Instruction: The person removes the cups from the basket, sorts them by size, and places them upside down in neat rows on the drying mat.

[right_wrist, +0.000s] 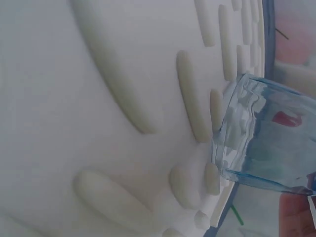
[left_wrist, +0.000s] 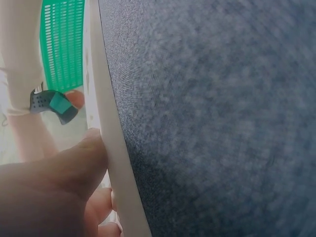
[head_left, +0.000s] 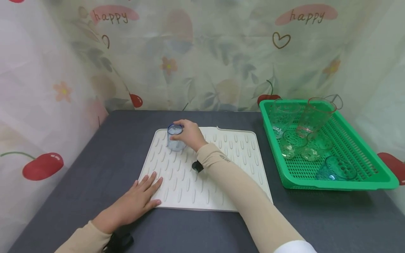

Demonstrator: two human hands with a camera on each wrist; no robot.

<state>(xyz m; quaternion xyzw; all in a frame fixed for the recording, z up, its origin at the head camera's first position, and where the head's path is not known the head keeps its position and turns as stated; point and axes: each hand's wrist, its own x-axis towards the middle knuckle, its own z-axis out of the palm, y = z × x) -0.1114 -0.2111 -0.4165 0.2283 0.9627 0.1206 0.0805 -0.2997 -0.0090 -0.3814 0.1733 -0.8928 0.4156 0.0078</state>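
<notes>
My right hand [head_left: 190, 134] grips a clear bluish drinking glass [head_left: 175, 143] near its rim, thumb and fingers on either side. The glass is upright at the back left of a white ridged drying mat [head_left: 202, 182]. In the right wrist view the base of the glass [right_wrist: 266, 133] is right at the mat's ridges, and a fingertip [right_wrist: 294, 215] shows at its side. My left hand [head_left: 134, 202] lies with fingers spread on the mat's front left corner. The left wrist view shows its thumb [left_wrist: 86, 153] along the mat's edge.
At the right stands a green plastic basket [head_left: 280, 172]. In it are a red-rimmed glass mug [head_left: 316, 116], a blue glass [head_left: 336, 170] and several clear glasses. A dark grey cloth [head_left: 91, 175] covers the table, and a printed curtain [head_left: 202, 70] hangs behind.
</notes>
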